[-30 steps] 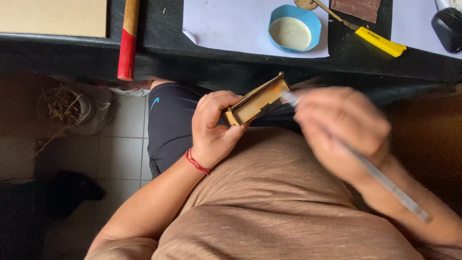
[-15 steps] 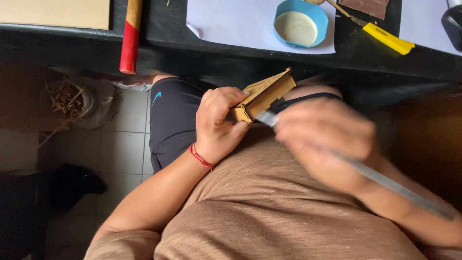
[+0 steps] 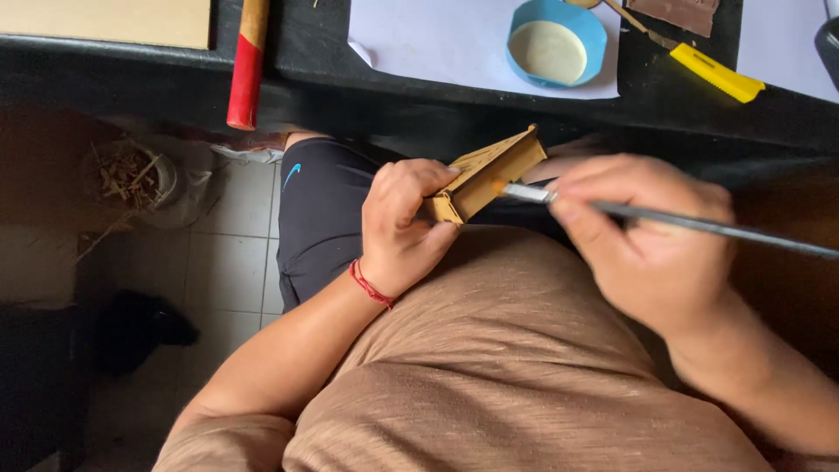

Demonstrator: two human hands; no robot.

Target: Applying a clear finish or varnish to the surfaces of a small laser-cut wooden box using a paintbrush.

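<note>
My left hand (image 3: 404, 225) grips a small light-brown wooden box-shaped piece (image 3: 488, 175), held tilted over my lap below the table edge. In my right hand (image 3: 642, 240) is a long thin paintbrush (image 3: 699, 225) with a grey handle and silver ferrule. Its tip touches the right side of the wooden piece. A red cord bracelet (image 3: 370, 286) circles my left wrist.
The black table (image 3: 411, 100) above carries a blue bowl of pale glue or paint (image 3: 552, 45) on white paper (image 3: 437, 39), a yellow-handled cutter (image 3: 712, 72), a red and wood tool handle (image 3: 245, 65) and a tan board (image 3: 105, 22). Left on the tiled floor stands a bin with scraps (image 3: 131, 179).
My right hand has slid the brush back and forth along the wooden piece, and now sits further right. The left hand has kept its hold, tilting the piece slightly.
</note>
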